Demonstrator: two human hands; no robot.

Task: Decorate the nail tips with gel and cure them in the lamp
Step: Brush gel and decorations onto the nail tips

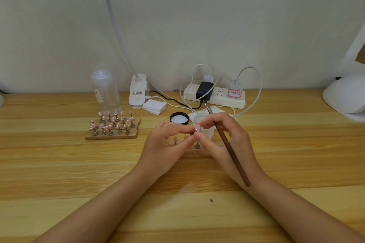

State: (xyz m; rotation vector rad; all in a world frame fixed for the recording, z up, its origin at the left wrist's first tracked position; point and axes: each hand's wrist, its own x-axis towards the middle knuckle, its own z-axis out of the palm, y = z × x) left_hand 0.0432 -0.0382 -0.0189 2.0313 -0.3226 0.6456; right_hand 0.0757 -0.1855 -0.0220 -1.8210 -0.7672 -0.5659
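Pink nail tip (197, 128) pinched between left hand (167, 148) and right hand (227, 140), brush (229, 144) held in right, red-bordered label unreadable on power strip (215, 96), open jar (201, 122) contents unclear, lid (179, 118) laid on bench (59, 163)

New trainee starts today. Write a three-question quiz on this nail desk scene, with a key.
1. True or false: the brown-handled brush lies flat on the wooden table.
2. Which hand holds the brush? A) left hand B) right hand C) neither
3. Fill in: the black jar lid lies with its white inside facing ____.

Key
1. False: it is held, bristles pointing away toward the power strip.
2. B; both hands' fingertips also meet at a pink nail tip.
3. Up.
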